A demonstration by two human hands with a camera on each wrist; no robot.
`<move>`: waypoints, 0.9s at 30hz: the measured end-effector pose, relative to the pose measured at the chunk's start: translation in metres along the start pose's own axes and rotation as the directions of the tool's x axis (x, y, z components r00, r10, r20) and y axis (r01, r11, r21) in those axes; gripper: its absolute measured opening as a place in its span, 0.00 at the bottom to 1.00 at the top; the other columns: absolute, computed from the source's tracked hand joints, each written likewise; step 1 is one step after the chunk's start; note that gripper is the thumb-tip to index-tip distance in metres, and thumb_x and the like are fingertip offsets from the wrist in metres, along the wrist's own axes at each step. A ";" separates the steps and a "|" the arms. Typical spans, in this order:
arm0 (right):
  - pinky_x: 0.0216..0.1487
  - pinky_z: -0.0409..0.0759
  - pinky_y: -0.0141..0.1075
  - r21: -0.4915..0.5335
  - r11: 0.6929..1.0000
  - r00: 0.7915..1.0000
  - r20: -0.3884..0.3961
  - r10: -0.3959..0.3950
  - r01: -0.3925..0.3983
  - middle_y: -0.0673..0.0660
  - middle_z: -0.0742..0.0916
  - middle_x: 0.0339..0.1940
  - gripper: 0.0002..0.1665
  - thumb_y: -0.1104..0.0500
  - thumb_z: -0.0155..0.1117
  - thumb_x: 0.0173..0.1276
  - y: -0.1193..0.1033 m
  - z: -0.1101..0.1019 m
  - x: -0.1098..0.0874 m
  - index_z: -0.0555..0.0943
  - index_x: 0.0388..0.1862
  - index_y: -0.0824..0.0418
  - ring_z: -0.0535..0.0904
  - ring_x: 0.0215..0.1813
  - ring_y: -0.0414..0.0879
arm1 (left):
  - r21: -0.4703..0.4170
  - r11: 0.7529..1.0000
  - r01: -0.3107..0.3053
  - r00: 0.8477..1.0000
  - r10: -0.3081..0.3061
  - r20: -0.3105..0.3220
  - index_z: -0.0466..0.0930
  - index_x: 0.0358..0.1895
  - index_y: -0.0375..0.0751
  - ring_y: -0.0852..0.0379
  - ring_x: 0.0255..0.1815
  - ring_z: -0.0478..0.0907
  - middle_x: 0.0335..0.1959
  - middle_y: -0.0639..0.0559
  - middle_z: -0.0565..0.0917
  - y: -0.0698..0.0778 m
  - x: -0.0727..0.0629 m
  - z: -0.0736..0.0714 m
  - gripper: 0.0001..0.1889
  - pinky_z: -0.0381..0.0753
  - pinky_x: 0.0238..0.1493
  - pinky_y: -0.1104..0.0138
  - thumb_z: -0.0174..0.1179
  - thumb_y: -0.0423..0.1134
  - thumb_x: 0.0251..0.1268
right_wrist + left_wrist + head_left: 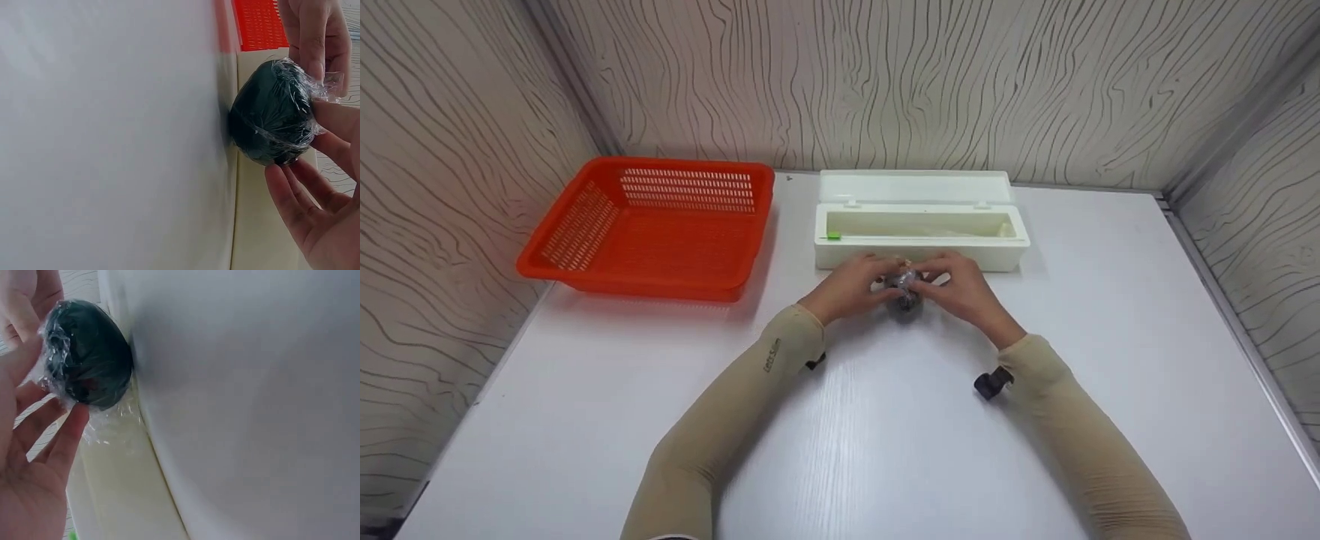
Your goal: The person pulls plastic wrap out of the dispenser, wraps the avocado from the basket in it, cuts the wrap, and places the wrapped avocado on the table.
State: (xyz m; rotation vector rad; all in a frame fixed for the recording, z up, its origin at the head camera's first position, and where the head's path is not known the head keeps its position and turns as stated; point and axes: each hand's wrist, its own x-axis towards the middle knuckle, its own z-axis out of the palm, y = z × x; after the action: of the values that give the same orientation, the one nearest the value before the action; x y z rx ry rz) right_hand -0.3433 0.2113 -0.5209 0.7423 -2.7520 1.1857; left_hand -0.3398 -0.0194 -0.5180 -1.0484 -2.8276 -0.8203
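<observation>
A dark green, rounded object (905, 300) wrapped in clear cling film stands on the table, just in front of the white box; its exact kind is hard to tell. My left hand (851, 289) pinches the film at its left side. From the right, my right hand (962, 292) holds it with thumb and fingers. In the left wrist view, crumpled film (53, 343) gathers at the top of the object (95, 360), under both hands. The right wrist view shows right fingertips (275, 175) against the object's side (264, 112) and the thumb on the bunched film.
Behind the hands, a long white box (922, 259) has its lid (915, 186) folded back and a small green slider (833, 235) on its front rim. A red plastic basket (645, 289) sits at the left. Patterned panels (885, 90) border the white table (840, 450).
</observation>
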 end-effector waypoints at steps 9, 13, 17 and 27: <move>0.57 0.80 0.55 0.000 1.000 0.999 0.033 0.011 -0.011 0.63 0.86 0.53 0.19 0.51 0.66 0.76 0.004 -0.001 0.000 0.87 0.59 0.59 0.83 0.54 0.57 | -0.058 0.998 0.027 0.998 -0.030 -0.050 0.83 0.64 0.52 0.56 0.58 0.82 0.56 0.57 0.88 -0.002 0.003 0.002 0.18 0.75 0.68 0.60 0.63 0.48 0.75; 0.58 0.79 0.56 0.046 0.999 1.000 -0.026 0.003 -0.001 0.63 0.88 0.53 0.16 0.53 0.68 0.74 0.003 0.002 0.001 0.89 0.55 0.59 0.83 0.55 0.58 | -0.085 0.996 0.027 0.997 -0.032 -0.067 0.85 0.62 0.51 0.57 0.55 0.84 0.55 0.56 0.89 -0.001 0.004 0.003 0.17 0.78 0.64 0.62 0.63 0.47 0.74; 0.57 0.83 0.55 0.098 0.995 0.999 -0.041 -0.006 0.010 0.62 0.89 0.54 0.20 0.55 0.74 0.69 0.001 0.004 0.002 0.88 0.57 0.60 0.86 0.55 0.58 | -0.101 0.994 0.032 0.997 -0.040 -0.073 0.85 0.62 0.49 0.55 0.55 0.84 0.56 0.55 0.89 -0.001 0.004 0.004 0.17 0.79 0.63 0.62 0.63 0.47 0.74; 0.57 0.85 0.52 0.131 0.990 0.998 -0.025 0.063 -0.059 0.63 0.87 0.56 0.24 0.54 0.75 0.68 -0.001 0.003 0.001 0.82 0.59 0.62 0.85 0.56 0.59 | -0.132 0.988 0.081 0.990 -0.095 -0.101 0.87 0.58 0.47 0.54 0.55 0.85 0.56 0.52 0.89 0.004 0.003 0.005 0.14 0.80 0.63 0.63 0.64 0.41 0.73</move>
State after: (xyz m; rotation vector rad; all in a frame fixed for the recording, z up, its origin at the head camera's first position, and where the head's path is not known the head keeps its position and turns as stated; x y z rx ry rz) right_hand -0.3432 0.2082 -0.5220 0.6495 -2.7129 1.3881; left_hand -0.3392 -0.0132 -0.5198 -0.8684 -2.7804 -1.0441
